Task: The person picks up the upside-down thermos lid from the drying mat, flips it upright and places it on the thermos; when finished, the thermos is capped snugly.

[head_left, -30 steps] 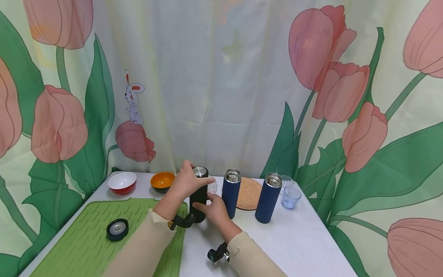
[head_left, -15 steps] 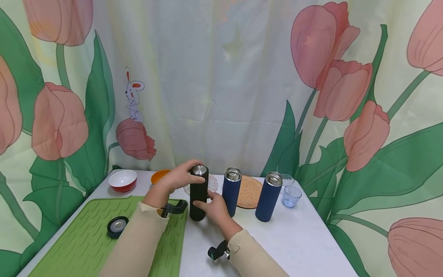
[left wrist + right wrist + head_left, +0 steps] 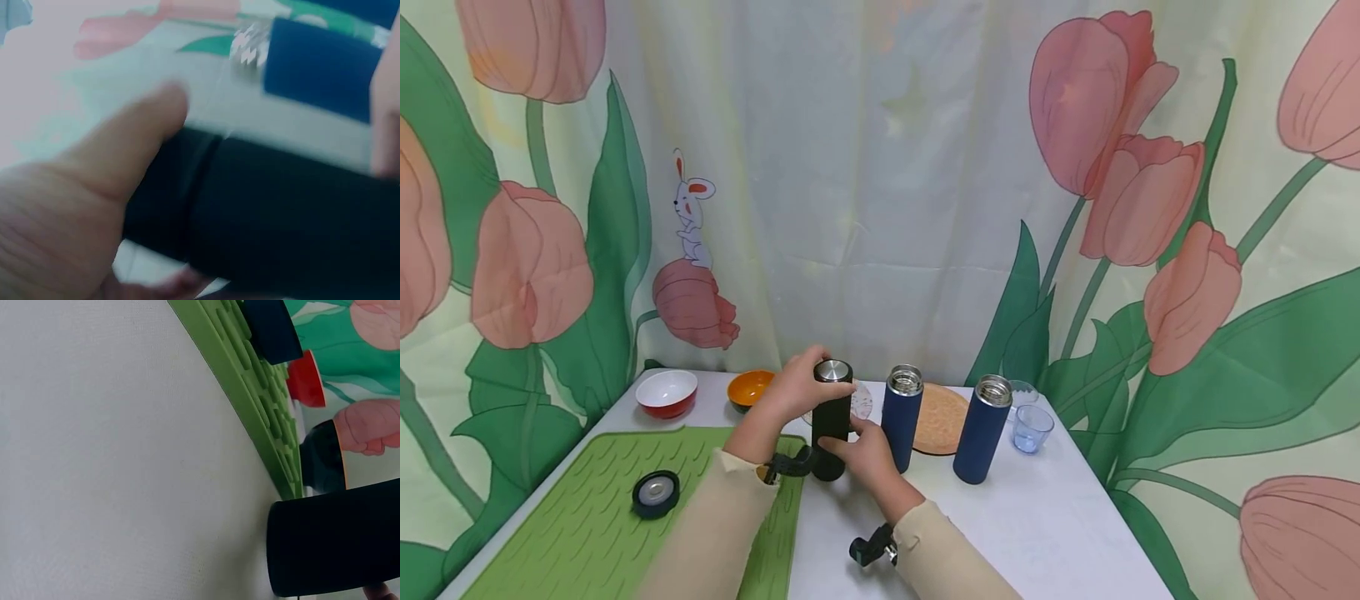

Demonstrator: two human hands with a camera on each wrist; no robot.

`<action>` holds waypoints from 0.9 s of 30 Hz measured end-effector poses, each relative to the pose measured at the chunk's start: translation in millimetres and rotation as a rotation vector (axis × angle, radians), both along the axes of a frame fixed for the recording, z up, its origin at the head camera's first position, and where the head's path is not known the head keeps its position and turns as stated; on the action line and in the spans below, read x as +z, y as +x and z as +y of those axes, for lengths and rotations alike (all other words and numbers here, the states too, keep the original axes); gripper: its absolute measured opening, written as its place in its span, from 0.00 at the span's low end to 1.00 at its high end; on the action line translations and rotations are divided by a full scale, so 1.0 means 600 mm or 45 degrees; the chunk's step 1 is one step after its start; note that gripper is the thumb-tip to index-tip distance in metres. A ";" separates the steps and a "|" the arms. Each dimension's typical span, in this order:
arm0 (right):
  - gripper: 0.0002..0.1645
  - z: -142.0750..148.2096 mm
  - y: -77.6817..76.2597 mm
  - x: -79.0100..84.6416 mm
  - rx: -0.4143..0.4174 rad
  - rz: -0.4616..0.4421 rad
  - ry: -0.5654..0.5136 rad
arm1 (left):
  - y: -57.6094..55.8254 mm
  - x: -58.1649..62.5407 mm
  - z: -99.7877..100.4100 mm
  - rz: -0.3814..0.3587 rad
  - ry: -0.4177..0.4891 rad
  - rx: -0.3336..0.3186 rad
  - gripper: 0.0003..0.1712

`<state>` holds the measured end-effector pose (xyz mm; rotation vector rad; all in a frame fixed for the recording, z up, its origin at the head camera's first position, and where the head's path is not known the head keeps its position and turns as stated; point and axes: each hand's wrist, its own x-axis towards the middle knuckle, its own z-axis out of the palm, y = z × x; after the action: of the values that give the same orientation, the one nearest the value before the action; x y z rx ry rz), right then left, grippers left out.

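A black thermos with a shiny metal-topped lid stands upright on the white table, just right of the green mat. My left hand grips the lid from the left, its thumb across the near side. In the left wrist view, a seam shows between lid and body, with the left hand's thumb beside it. Lower down, my right hand holds the thermos body from the right. Two blue thermoses, one near and one farther right, stand with uncovered metal mouths.
On the green mat lies a round black lid. A red-and-white bowl and an orange bowl stand behind it. Toward the back right are a round wooden-looking board and a blue glass.
My left hand swung leftward round the lid, then partly back to the right, still on the lid. The right hand and the thermos stayed in place.
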<state>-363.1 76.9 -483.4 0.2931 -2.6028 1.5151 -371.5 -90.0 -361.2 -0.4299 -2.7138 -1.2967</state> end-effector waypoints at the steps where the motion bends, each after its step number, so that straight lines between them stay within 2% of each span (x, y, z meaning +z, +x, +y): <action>1: 0.30 0.001 0.001 0.001 -0.002 -0.004 -0.008 | -0.005 0.004 -0.008 -0.046 0.019 -0.086 0.33; 3: 0.30 0.003 0.001 0.003 -0.006 -0.007 -0.023 | -0.015 0.012 -0.022 -0.157 0.050 -0.223 0.33; 5: 0.31 0.006 0.001 0.004 -0.003 -0.015 -0.039 | -0.023 0.019 -0.032 -0.254 0.060 -0.304 0.35; 7: 0.31 0.007 0.001 0.005 0.000 -0.021 -0.049 | -0.028 0.022 -0.033 -0.272 0.040 -0.319 0.38; 8: 0.31 0.008 0.000 0.004 0.003 -0.022 -0.047 | -0.026 0.022 -0.029 -0.261 0.023 -0.290 0.40; 10: 0.31 0.009 0.000 0.004 0.010 -0.033 -0.046 | -0.015 0.020 -0.011 -0.194 -0.017 -0.168 0.46; 14: 0.27 0.009 -0.001 0.004 0.029 -0.055 -0.043 | 0.017 0.001 0.040 -0.034 -0.032 0.218 0.55; 16: 0.26 0.007 -0.001 0.003 0.042 -0.058 -0.046 | 0.027 -0.009 0.056 0.026 -0.011 0.370 0.55; 19: 0.27 0.005 -0.002 0.001 0.046 -0.050 -0.049 | 0.030 -0.020 0.063 0.081 0.027 0.464 0.52; 22: 0.28 0.003 -0.001 0.001 0.041 -0.050 -0.052 | 0.024 -0.023 0.052 0.107 0.002 0.434 0.47; 24: 0.28 0.003 0.000 0.001 0.035 -0.048 -0.049 | 0.016 -0.021 0.036 0.105 -0.038 0.336 0.44; 27: 0.28 0.003 0.002 0.002 0.024 -0.034 -0.038 | 0.002 -0.013 0.007 0.062 -0.077 0.118 0.41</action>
<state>-362.1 78.9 -482.4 0.2970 -2.6024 1.5732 -370.3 -85.6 -369.0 -0.3324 -2.7038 -1.1682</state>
